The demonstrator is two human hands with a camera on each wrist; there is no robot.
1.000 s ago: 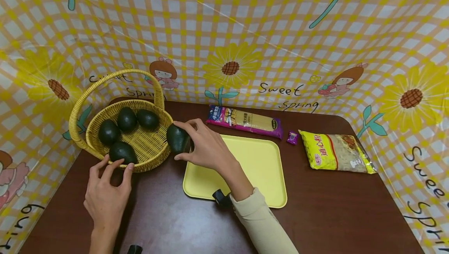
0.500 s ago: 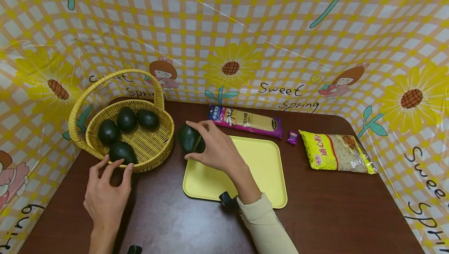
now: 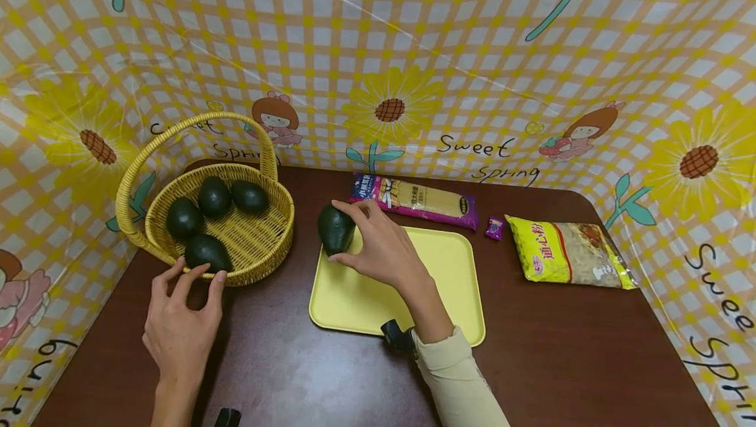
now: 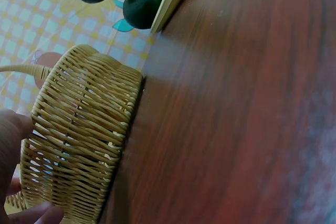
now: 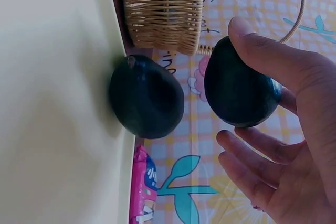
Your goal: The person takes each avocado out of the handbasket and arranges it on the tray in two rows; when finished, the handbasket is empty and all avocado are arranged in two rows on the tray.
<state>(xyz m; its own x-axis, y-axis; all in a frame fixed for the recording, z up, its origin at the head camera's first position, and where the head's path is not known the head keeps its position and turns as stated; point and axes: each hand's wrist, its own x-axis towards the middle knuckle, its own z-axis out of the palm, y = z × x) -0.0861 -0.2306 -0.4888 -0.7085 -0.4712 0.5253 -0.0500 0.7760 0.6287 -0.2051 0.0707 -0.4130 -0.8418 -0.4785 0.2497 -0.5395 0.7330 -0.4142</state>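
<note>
My right hand (image 3: 384,246) pinches a dark green avocado (image 3: 335,229) between thumb and fingers, over the left back part of the yellow tray (image 3: 336,312). In the right wrist view a second avocado (image 5: 147,98) sits on the tray, a small gap from the held avocado (image 5: 239,85); the head view hides it behind the right hand. My left hand (image 3: 183,322) grips the near rim of the yellow wicker basket (image 3: 268,263), beside the nearest avocado (image 3: 208,253) inside. Several avocados lie in the basket, its tall handle (image 3: 195,122) arching over its left and back.
Behind the tray lies a purple noodle packet (image 3: 422,199). A small purple wrapped sweet (image 3: 494,228) and a yellow pasta bag (image 3: 569,253) are to its right. A checked cloth (image 3: 472,53) encloses the back and sides of the brown table (image 3: 561,355).
The right hand has carried the avocado from beside the basket's right rim rightward to the tray. The left hand stays at the basket rim.
</note>
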